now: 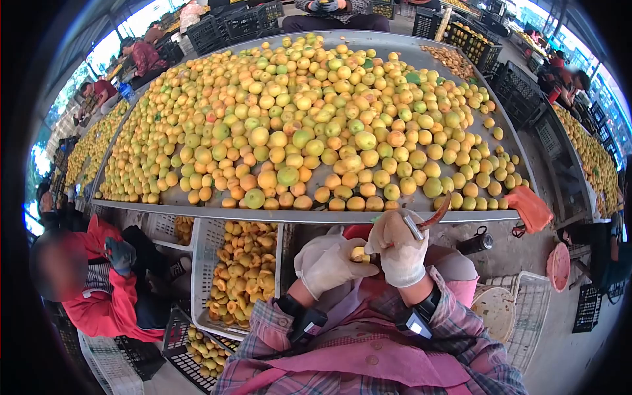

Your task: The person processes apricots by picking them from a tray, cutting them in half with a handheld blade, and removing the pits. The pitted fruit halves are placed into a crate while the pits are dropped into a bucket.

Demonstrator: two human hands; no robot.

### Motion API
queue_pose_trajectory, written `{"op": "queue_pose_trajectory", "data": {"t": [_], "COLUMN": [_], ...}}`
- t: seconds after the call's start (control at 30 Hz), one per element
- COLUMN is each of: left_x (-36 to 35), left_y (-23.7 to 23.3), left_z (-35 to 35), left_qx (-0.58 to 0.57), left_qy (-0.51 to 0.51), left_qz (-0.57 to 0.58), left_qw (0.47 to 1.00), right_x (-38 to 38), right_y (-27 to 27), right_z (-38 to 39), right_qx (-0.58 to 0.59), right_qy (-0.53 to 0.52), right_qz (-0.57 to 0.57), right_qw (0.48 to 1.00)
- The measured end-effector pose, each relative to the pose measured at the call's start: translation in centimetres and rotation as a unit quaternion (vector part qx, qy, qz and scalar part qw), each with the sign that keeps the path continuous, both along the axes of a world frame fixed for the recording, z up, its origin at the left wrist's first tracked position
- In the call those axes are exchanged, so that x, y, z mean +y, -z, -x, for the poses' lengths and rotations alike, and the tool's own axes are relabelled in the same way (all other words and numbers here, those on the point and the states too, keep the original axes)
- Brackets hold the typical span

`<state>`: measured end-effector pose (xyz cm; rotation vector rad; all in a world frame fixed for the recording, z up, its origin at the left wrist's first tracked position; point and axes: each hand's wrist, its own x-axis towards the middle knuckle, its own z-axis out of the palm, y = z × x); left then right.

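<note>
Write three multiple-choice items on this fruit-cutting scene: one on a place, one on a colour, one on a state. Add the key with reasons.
1. Where is the white crate of cut fruit, relative to the metal table?
A) on top of it
B) below its near edge
C) beyond its far edge

2. What colour are the gloves on the left hand and right hand?
A) white
B) blue
C) black

3. What is the state of the right hand?
A) empty and open
B) closed on a curved knife
C) flat on the table

Key:
1 B, the crate shows under the table's edge.
2 A, both gloves are white.
3 B, it grips the knife while the left hand holds a small fruit.
</note>
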<state>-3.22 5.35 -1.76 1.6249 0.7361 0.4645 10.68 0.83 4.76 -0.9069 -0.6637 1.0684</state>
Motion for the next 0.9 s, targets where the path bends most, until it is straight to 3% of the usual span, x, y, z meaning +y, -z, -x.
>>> {"op": "queue_pose_trajectory", "data": {"t": [0.07,0.13,0.2,0.23,0.3,0.43,0.5,0.6,0.63,0.67,0.73,0.77,0.8,0.87,0.9], "left_x": [0.4,0.5,0.5,0.5,0.6,0.6,0.6,0.8,0.9,0.6,0.3,0.4,0.4,0.5,0.5], "left_y": [-0.3,-2.7,-2.8,-2.8,-2.3,-0.3,2.0,3.2,3.1,3.3,4.0,4.2,4.4,5.0,5.0], "left_z": [0.2,0.3,0.4,0.4,0.4,0.6,0.3,0.2,0.3,0.3,0.2,0.2,0.3,0.2,0.1], "left_qx": [-0.001,0.06,0.072,0.085,0.053,-0.017,-0.05,-0.069,-0.053,-0.053,-0.045,-0.046,-0.052,-0.057,-0.067], "left_qy": [0.022,0.034,0.026,0.019,0.027,0.075,0.073,0.087,0.106,0.106,0.098,0.1,0.111,0.123,0.117], "left_qz": [0.043,-0.045,-0.055,-0.069,-0.035,0.039,0.006,-0.093,-0.159,-0.157,-0.051,-0.051,-0.097,-0.144,-0.148], "left_qw": [0.999,0.997,0.996,0.994,0.998,0.996,0.996,0.99,0.98,0.98,0.993,0.993,0.988,0.98,0.98], "right_x": [0.2,0.3,0.3,0.2,0.1,0.3,1.1,1.8,0.9,0.8,1.1,1.1,0.9,0.5,0.7], "right_y": [0.8,2.1,2.9,2.6,1.6,1.8,2.8,3.9,2.7,3.3,5.6,6.3,6.0,4.9,4.0], "right_z": [0.1,0.1,0.2,0.2,0.2,0.2,-0.6,-1.3,-0.9,-1.0,-1.6,-1.8,-1.5,-0.3,-0.5], "right_qx": [-0.007,-0.015,-0.177,-0.179,-0.3,-0.228,-0.393,-0.604,-0.46,-0.459,-0.291,-0.202,-0.203,-0.161,-0.07], "right_qy": [-0.009,-0.018,0.022,0.019,0.021,-0.037,-0.06,-0.095,-0.161,-0.161,-0.185,-0.193,-0.192,-0.163,-0.223], "right_qz": [0.002,0.006,-0.004,-0.001,-0.019,0.044,-0.068,-0.232,-0.055,-0.053,-0.038,-0.03,-0.03,0.104,0.102], "right_qw": [1.0,1.0,0.984,0.984,0.954,0.972,0.915,0.757,0.871,0.872,0.938,0.96,0.96,0.968,0.967]}}
